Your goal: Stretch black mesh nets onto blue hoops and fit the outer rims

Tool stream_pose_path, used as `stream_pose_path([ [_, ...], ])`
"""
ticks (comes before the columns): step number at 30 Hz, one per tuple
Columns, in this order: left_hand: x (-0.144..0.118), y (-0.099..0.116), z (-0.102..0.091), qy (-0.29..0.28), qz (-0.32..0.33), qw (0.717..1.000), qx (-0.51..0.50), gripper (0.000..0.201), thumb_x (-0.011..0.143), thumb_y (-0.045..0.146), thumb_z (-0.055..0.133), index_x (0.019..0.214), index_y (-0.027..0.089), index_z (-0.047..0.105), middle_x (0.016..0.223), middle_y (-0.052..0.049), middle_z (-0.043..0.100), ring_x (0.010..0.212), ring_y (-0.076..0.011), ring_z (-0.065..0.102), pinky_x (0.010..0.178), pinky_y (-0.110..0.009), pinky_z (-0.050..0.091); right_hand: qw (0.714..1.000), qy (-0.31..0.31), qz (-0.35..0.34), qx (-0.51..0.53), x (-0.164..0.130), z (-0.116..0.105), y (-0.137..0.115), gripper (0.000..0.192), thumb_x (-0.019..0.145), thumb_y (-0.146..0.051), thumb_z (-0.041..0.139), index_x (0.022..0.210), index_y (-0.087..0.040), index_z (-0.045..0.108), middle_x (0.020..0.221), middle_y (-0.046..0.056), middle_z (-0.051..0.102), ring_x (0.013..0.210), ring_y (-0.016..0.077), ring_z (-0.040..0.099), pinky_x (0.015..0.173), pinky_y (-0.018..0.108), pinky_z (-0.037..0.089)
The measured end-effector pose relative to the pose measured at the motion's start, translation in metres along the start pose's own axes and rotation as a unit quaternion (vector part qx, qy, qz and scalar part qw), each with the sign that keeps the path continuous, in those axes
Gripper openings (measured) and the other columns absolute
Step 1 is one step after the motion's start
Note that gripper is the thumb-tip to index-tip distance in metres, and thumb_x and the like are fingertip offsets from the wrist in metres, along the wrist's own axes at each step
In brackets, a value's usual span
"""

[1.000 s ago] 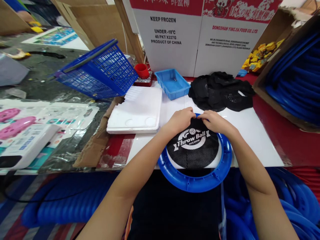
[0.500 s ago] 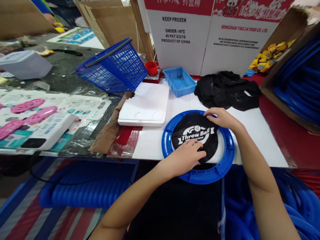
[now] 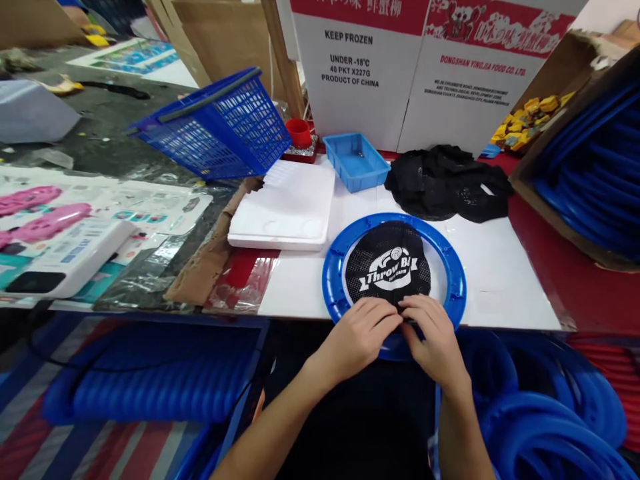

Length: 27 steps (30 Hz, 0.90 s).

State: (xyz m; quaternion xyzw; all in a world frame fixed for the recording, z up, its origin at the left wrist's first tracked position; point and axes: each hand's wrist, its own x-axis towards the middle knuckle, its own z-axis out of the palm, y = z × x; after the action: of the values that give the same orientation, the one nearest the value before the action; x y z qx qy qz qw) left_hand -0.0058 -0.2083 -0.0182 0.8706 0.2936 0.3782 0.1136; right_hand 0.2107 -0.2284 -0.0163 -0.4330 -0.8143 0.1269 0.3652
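- Both hands have come to the near edge of the ring (image 3: 334, 277); half a second ago the right hand (image 3: 433, 340) was at the far rim and the left hand (image 3: 361, 333) lay on the mesh (image 3: 387, 270).
- Now the two hands sit side by side at lower centre of the frame, fingertips meeting at the near hem of the mesh.
- Left grip: fingers pressed together, pinching the mesh edge against the ring's near rim.
- Right grip: fingers curled and closed on the same edge, touching the left fingertips.
- The ring is a bright blue plastic hoop, lying flat at centre frame on the white tabletop (image 3: 500, 280), its near part overhanging the edge toward the person.
- The mesh is a black net disc inside the ring, printed in white with "Throw Ball" on a banner below a small ball emblem; the last letters are folded out of sight.
- White tabletop shows between mesh and ring on the right side.
- A heap of black mesh (image 3: 447, 181) lies behind the ring, upper right of centre.
- A small blue tray (image 3: 356, 160) stands at upper centre, a white foam slab (image 3: 287, 210) just left of it.
- A tilted blue basket (image 3: 220, 130) sits at upper left.
- More blue rings (image 3: 540, 427) are stacked at lower right.
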Motion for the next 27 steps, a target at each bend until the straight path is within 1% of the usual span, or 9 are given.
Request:
stream_pose_path([
  [2,0.005,-0.014,0.001,0.032,0.005,0.999,-0.028,0.029,0.104,0.003,0.055,0.127,0.013,0.069,0.116,-0.013,0.075,0.113,-0.0256,0.07,0.099,-0.043,0.062,0.999,0.035,-0.012,-0.001,0.006,0.009,0.009,0.033,0.101,-0.006,0.062,0.125,-0.028,0.069,0.124,0.009,0.078,0.12,0.0286,0.072,0.113,0.059,0.055],
  [5,0.017,-0.037,0.001,0.072,0.007,0.995,-0.075,0.029,0.105,0.006,0.059,0.129,0.015,0.071,0.114,-0.013,0.076,0.11,-0.0237,0.071,0.094,-0.04,0.063,0.998,0.062,-0.02,0.007,0.025,0.01,0.026,0.032,0.102,-0.008,0.062,0.125,-0.028,0.073,0.122,0.009,0.078,0.118,0.0283,0.072,0.107,0.055,0.058],
  [7,0.024,-0.05,0.001,0.075,0.012,0.992,-0.105,0.025,0.105,0.009,0.063,0.126,0.017,0.074,0.113,-0.012,0.077,0.106,-0.022,0.072,0.092,-0.038,0.063,0.998,0.067,-0.015,0.011,0.035,0.007,0.035,0.028,0.104,-0.011,0.063,0.121,-0.028,0.076,0.117,0.01,0.077,0.113,0.0284,0.072,0.099,0.053,0.06],
  [10,0.03,-0.062,-0.003,0.05,0.011,0.989,-0.138,0.017,0.104,0.014,0.068,0.116,0.021,0.079,0.109,-0.01,0.076,0.101,-0.0204,0.072,0.087,-0.036,0.062,0.998,0.046,-0.026,0.035,0.038,0.001,0.045,0.025,0.103,-0.014,0.067,0.119,-0.029,0.079,0.106,0.009,0.076,0.101,0.0267,0.071,0.088,0.049,0.06],
  [12,0.03,-0.064,-0.006,0.024,0.016,0.988,-0.15,0.016,0.104,0.016,0.069,0.112,0.022,0.081,0.106,-0.009,0.076,0.099,-0.0206,0.071,0.087,-0.037,0.061,0.996,0.028,-0.048,0.067,0.034,-0.003,0.05,0.028,0.102,-0.012,0.069,0.12,-0.031,0.08,0.099,0.007,0.075,0.097,0.0255,0.071,0.088,0.049,0.06],
  [14,0.029,-0.064,-0.008,0.0,0.028,0.987,-0.159,0.016,0.105,0.017,0.068,0.112,0.023,0.081,0.105,-0.009,0.077,0.101,-0.0215,0.071,0.088,-0.038,0.06,0.993,0.011,-0.069,0.098,0.029,-0.008,0.054,0.032,0.101,-0.011,0.069,0.121,-0.033,0.08,0.095,0.005,0.074,0.095,0.0246,0.071,0.094,0.052,0.061],
  [18,0.028,-0.064,-0.01,-0.019,0.038,0.984,-0.171,0.017,0.105,0.016,0.068,0.113,0.023,0.082,0.104,-0.01,0.077,0.1,-0.0215,0.071,0.087,-0.038,0.059,0.986,-0.036,-0.079,0.145,0.023,-0.019,0.059,0.032,0.101,-0.011,0.07,0.12,-0.034,0.081,0.095,0.003,0.073,0.095,0.0232,0.071,0.105,0.055,0.06],
  [21,0.029,-0.063,-0.011,-0.024,0.041,0.985,-0.167,0.018,0.104,0.015,0.068,0.112,0.023,0.082,0.102,-0.009,0.076,0.096,-0.0209,0.07,0.084,-0.037,0.058,0.985,-0.054,-0.08,0.14,0.022,-0.023,0.06,0.029,0.102,-0.011,0.068,0.118,-0.033,0.08,0.099,0.005,0.072,0.099,0.0243,0.069,0.102,0.054,0.06],
  [27,0.031,-0.061,-0.013,-0.039,0.041,0.987,-0.149,0.02,0.104,0.014,0.066,0.114,0.022,0.081,0.104,-0.01,0.075,0.096,-0.0212,0.069,0.083,-0.037,0.057,0.99,-0.053,-0.085,0.1,0.021,-0.021,0.058,0.026,0.103,-0.01,0.065,0.117,-0.029,0.077,0.106,0.009,0.068,0.105,0.0268,0.066,0.092,0.05,0.059],
])
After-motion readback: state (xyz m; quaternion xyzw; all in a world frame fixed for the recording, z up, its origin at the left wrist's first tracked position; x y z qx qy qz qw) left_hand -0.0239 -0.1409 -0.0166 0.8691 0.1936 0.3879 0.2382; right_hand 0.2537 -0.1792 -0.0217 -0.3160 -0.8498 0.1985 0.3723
